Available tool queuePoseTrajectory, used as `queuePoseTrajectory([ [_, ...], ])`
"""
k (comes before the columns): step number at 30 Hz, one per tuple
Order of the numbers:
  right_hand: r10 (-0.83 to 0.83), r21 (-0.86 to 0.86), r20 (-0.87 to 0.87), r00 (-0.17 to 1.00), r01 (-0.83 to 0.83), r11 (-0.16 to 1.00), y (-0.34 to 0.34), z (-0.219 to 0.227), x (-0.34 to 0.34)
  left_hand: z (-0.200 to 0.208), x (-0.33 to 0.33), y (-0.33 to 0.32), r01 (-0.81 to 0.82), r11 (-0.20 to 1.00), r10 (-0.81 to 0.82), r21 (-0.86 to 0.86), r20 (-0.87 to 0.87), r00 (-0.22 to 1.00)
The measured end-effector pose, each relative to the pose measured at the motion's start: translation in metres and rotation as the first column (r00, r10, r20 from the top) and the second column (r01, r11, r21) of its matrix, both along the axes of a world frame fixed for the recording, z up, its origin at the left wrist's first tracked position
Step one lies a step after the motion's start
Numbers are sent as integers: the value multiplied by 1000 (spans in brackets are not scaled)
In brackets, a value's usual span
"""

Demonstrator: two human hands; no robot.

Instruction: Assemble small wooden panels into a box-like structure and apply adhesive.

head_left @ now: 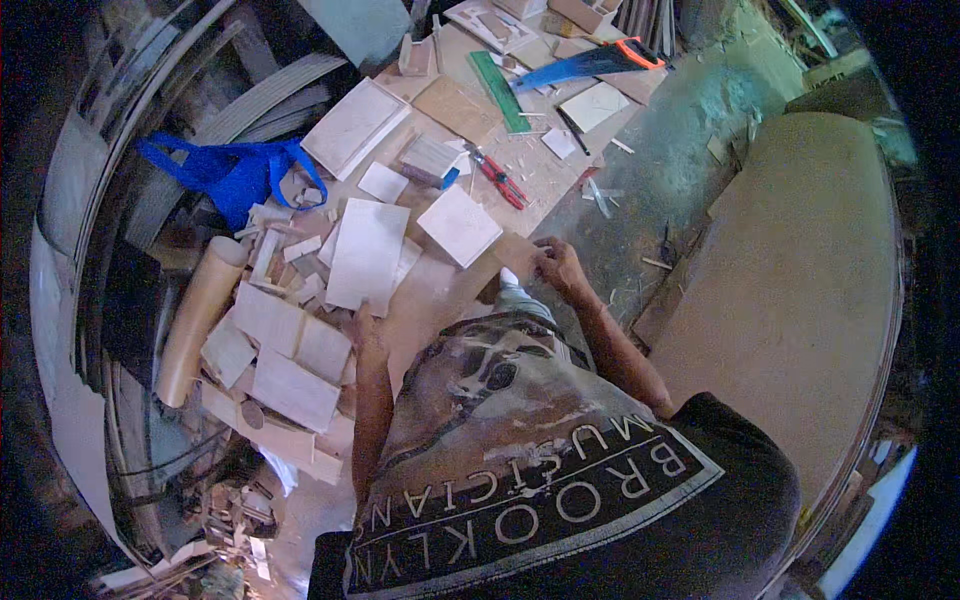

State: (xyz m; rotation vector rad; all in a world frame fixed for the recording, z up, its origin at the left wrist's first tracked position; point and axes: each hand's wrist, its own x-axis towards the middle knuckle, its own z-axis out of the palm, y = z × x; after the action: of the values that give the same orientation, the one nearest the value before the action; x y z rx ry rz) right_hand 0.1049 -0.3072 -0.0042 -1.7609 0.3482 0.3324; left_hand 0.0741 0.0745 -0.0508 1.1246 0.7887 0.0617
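Note:
My left hand (pixel 369 326) is at the lower edge of a pale rectangular board (pixel 368 250), closed on that edge, its fingers partly hidden. My right hand (pixel 560 268) is by the table's right edge, fingers pinched on a thin brown piece (pixel 514 254) that looks like sandpaper or thin wood. Between the hands lies a smaller square pale panel (pixel 459 226), flat on the table. Beyond it are red-handled pliers (pixel 497 180) and a small block (pixel 432 160) with a blue end.
The worktable (pixel 420 300) also carries a handsaw (pixel 580 68), a green ruler (pixel 499 92), a framed panel (pixel 355 128) and wood offcuts (pixel 297 375). Left are a blue bag (pixel 235 180) and a brown roll (pixel 200 322). A large board (pixel 790 290) stands at the right.

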Motion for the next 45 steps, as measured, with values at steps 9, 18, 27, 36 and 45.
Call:
queuePoseTrajectory([
  [9, 49, 115, 111, 993, -62, 991, -35, 21, 20, 69, 12, -68, 232, 212, -473, 949, -108, 874],
  [18, 100, 307, 57, 993, -113, 945, -32, 95, 67, 158, 72, -193, 524, 754, -624, 395, 185, 759],
  [27, 474, 69, 414, 777, -546, 835, -37, 149, 108, 187, 106, -218, 208, 963, -259, 174, 364, 895],
  [36, 468, -398, 789, 399, -251, 883, -23, 162, 119, 213, 111, -242, 280, 916, -45, -289, 617, 786],
  [45, 483, -469, 840, 249, -116, 876, -31, 158, 107, 207, 112, -256, 353, 851, -110, -388, 526, 844],
])
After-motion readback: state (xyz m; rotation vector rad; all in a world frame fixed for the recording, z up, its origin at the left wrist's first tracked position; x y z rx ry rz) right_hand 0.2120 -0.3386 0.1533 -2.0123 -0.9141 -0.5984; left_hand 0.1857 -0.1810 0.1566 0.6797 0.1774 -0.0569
